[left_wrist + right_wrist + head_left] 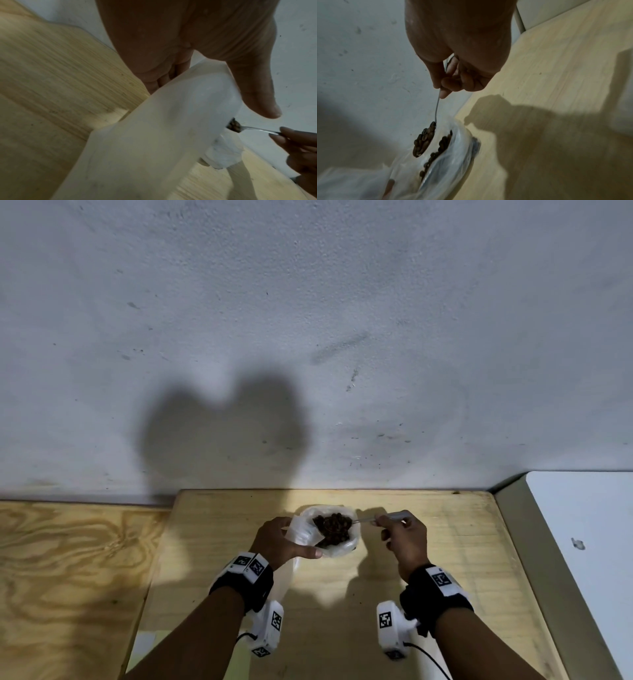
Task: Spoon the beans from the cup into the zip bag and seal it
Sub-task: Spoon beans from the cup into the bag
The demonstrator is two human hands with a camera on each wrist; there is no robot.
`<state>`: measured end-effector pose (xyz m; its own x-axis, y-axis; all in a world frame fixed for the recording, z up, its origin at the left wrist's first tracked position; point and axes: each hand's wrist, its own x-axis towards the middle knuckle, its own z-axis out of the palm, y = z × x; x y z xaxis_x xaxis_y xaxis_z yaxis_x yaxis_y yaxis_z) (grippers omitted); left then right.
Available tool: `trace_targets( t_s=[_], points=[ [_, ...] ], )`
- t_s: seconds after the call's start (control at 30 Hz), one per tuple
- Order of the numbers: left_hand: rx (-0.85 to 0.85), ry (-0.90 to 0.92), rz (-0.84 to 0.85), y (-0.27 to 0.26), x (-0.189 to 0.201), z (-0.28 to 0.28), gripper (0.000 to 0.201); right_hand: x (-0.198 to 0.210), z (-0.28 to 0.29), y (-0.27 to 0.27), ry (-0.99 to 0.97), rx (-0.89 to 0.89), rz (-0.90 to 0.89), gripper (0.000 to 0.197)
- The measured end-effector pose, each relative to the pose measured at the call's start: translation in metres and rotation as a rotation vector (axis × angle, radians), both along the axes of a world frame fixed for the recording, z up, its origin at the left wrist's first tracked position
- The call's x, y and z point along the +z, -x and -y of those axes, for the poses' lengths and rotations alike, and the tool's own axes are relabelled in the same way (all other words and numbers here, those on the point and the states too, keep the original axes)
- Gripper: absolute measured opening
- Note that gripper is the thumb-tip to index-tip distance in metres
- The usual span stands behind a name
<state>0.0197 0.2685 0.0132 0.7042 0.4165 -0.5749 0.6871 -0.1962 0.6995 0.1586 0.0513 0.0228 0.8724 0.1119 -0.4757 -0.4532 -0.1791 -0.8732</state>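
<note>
A clear plastic cup [342,546] of brown beans [334,527] stands on the light wooden board. My left hand [291,539] grips the translucent white zip bag [301,530] right beside the cup's left side; the bag [154,135] hangs down under the palm. My right hand [380,522] pinches the handle of a metal spoon [364,520]. The spoon bowl [423,140] is heaped with beans and sits at the cup [453,148] mouth, close to the bag [351,182]. The spoon [234,126] shows past the bag's edge in the left wrist view.
The board [428,542] lies against a grey wall [308,337]. A darker plywood surface [68,559] lies to the left, and a white panel [589,525] with a beige edge stands to the right. Bare board stretches in front of and right of the cup.
</note>
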Motion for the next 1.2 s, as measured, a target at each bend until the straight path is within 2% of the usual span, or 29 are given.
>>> trace_targets(
  t_s=[0.33, 0.7, 0.83, 0.93, 1.03, 1.1, 1.2],
  points=[
    [0.022, 0.034, 0.043, 0.001, -0.001, 0.001, 0.115, 0.031, -0.008, -0.013, -0.159, 0.070, 0.062, 0.015],
    [-0.007, 0.038, 0.052, 0.001, 0.000, -0.001, 0.110, 0.024, -0.035, 0.001, -0.042, 0.262, 0.132, 0.020],
    [-0.015, 0.015, 0.062, -0.001, 0.005, -0.001, 0.094, 0.023, -0.045, 0.009, 0.030, 0.382, 0.263, 0.024],
    [-0.004, 0.023, 0.059, 0.000, 0.003, -0.001, 0.096, 0.030, -0.047, 0.012, 0.043, 0.539, 0.423, 0.026],
    [0.005, 0.031, 0.059, 0.000, -0.001, -0.003, 0.099, 0.035, -0.046, 0.011, -0.004, 0.681, 0.480, 0.026],
    [-0.002, 0.025, 0.057, -0.001, -0.002, -0.004, 0.105, 0.036, -0.041, 0.007, -0.025, 0.672, 0.475, 0.026],
    [-0.002, 0.027, 0.057, -0.002, 0.000, -0.004, 0.113, 0.037, -0.028, -0.006, -0.045, 0.494, 0.473, 0.028]
  ],
)
